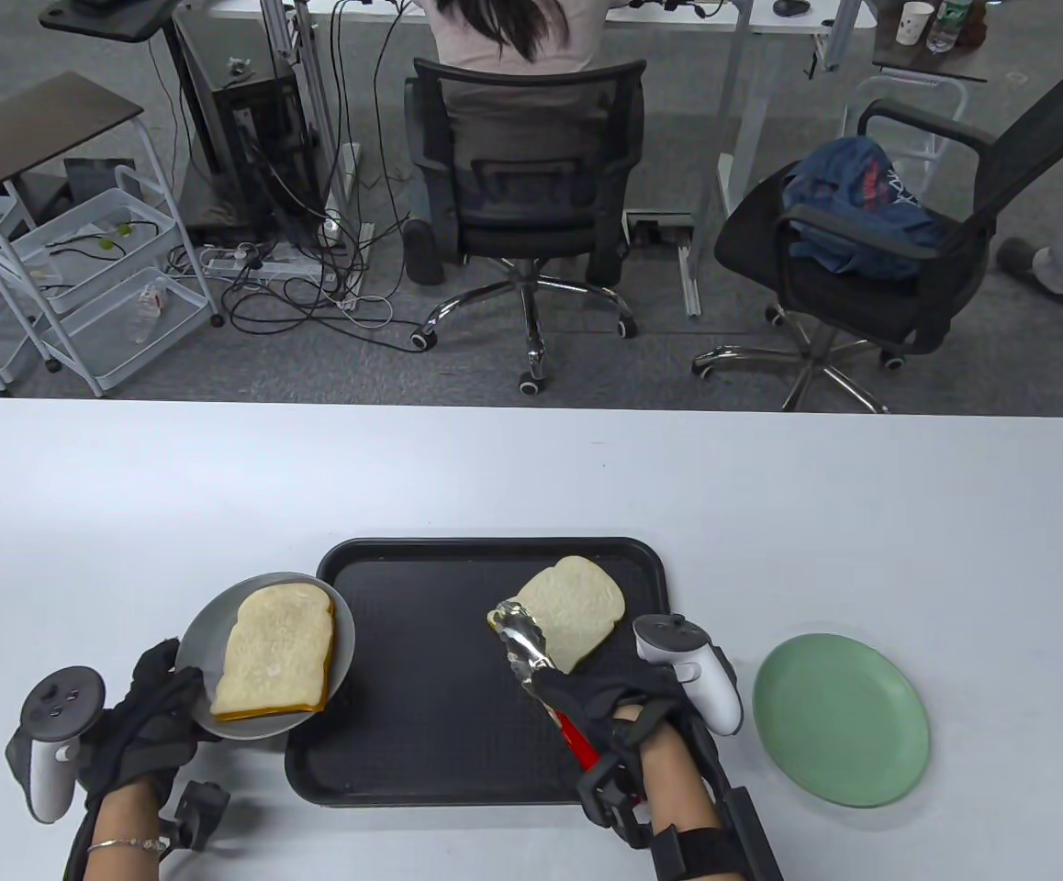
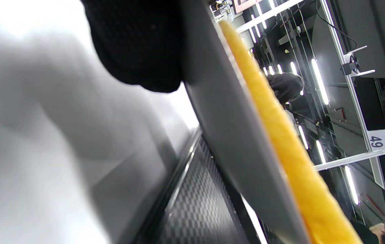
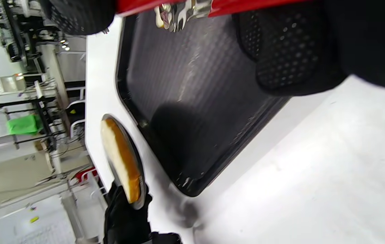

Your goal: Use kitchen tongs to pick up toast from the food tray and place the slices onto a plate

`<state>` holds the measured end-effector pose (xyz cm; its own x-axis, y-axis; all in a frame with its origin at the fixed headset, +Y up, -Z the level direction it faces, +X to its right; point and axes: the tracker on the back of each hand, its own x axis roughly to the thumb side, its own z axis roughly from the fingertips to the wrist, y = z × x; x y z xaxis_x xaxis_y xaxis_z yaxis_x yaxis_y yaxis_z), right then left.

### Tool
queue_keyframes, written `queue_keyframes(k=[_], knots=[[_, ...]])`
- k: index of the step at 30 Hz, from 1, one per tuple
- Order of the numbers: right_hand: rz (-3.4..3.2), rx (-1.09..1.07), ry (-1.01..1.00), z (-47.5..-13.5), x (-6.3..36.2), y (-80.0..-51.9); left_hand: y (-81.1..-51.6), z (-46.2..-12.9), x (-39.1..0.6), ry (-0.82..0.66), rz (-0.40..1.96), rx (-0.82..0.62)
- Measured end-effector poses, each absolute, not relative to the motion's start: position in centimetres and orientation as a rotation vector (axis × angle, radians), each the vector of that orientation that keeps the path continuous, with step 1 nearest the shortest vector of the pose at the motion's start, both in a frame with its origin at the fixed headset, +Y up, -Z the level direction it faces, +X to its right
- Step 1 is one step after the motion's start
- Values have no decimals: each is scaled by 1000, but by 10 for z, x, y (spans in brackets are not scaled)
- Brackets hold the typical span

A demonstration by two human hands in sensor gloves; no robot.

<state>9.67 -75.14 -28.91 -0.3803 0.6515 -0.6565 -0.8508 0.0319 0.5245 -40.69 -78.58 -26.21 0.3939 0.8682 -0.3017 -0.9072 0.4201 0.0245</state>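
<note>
My left hand [image 1: 160, 707] grips the rim of a grey plate [image 1: 206, 633], held tilted over the left edge of the black food tray [image 1: 421, 734]. One toast slice [image 1: 276, 650] lies on that plate; its yellow crust [image 2: 280, 135] fills the left wrist view next to the plate's underside [image 2: 226, 128]. My right hand [image 1: 628, 702] grips red-handled metal tongs [image 1: 531, 647], whose tips sit at the left edge of a second toast slice [image 1: 573, 610] lying on the tray. In the right wrist view the tongs' red handle [image 3: 246, 5] crosses the top, and the grey plate with toast [image 3: 121, 159] shows edge-on.
A green plate [image 1: 842, 720] lies on the white table [image 1: 531, 477] right of the tray. Beyond the table's far edge stand two office chairs [image 1: 531, 202], a person seated with their back to me, and a white wire cart [image 1: 82, 275].
</note>
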Motion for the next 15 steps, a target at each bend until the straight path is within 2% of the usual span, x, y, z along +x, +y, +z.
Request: queue_keyframes(k=[6, 12, 15], knots=[[1592, -346, 1196, -276, 117, -767, -786, -262, -408, 297, 1127, -155], [1550, -350, 1264, -268, 120, -778, -786, -262, -408, 303, 1120, -159], [1551, -365, 1234, -267, 120, -783, -786, -263, -408, 303, 1118, -162]])
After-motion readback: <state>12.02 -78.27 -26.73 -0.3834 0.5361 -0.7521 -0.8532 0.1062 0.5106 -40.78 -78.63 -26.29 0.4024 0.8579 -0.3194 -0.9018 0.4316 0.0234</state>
